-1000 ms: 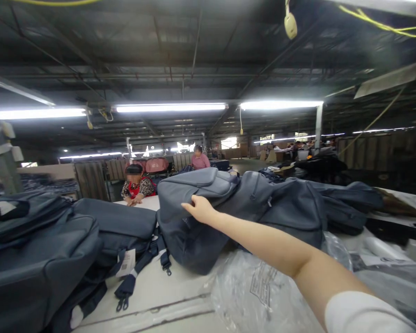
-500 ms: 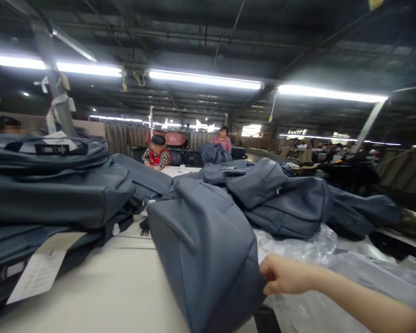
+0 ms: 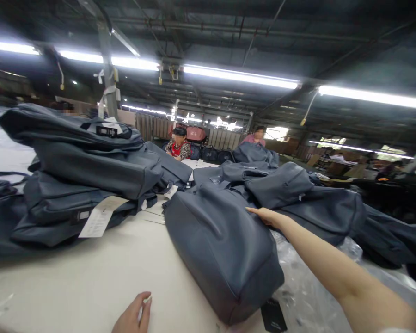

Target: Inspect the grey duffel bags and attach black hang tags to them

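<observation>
A blue-gray bag (image 3: 225, 240) slumps across a white bench (image 3: 135, 268), its broad end toward the wearer. Its sagging, creased panels suggest a soft, light load, probably unfilled, with a smooth skin that could slide under a loose touch; it looks hard to break, though scuffs seem possible. A seamed edge or gathered fold appears the surest hold, with a second hand beneath the drooping end. The right hand (image 3: 269, 217) rests against the bag's far right side, one finger stretched over it; whether the others clamp cloth cannot be told. The left hand (image 3: 133, 318) hovers near the bench's front, fingers slightly apart, nothing visible between them. A black tag (image 3: 273, 316) and clear plastic (image 3: 301, 282) lie beside the bag; more bags (image 3: 97, 169) rise at left.
</observation>
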Tool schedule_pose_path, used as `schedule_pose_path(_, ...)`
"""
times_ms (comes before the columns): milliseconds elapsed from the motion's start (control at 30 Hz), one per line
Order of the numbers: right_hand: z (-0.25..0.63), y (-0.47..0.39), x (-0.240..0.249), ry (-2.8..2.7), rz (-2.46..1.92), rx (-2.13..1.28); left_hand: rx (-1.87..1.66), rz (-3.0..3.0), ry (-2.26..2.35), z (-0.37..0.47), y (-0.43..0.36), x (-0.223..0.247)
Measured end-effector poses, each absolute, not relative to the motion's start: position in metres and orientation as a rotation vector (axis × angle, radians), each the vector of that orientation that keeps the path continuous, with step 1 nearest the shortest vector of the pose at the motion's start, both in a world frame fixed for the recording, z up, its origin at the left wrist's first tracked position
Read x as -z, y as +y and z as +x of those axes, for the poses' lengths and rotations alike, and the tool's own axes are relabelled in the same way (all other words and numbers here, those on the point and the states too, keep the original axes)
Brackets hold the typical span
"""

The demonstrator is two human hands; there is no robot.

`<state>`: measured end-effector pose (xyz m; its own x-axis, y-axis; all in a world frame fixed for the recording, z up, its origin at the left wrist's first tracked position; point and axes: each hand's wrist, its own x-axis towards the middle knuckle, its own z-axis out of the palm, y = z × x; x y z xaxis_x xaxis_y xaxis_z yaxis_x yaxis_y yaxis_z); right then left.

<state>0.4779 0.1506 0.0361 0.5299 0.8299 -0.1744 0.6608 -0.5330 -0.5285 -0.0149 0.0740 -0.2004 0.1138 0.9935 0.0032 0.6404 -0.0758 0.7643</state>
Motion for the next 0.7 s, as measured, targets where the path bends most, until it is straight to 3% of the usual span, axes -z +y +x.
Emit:
schedule_pose_path(167, 0.423, 0.172, -0.042, -1.165, -2.238, -0.507, -0.867, 1.787, 1.593, -0.009, 0.066, 0.189)
schedule_pose_path(400, 0.347, 0.159, -0.137, -1.576, -1.639, -0.179, -1.083, 1.638, 1.625, -0.021, 0.07, 0.186)
schedule_pose_path(567, 0.319, 0.12, -0.199, -1.955, -1.301, 0.01, -1.703, 1.67, 1.801, -0.057, 0.078, 0.11)
schedule_pose_path(700, 0.326, 0.132, -0.179, -2.284, -1.261, -0.177, -1.855, 1.832, 1.93, -0.07, 0.074, 0.056)
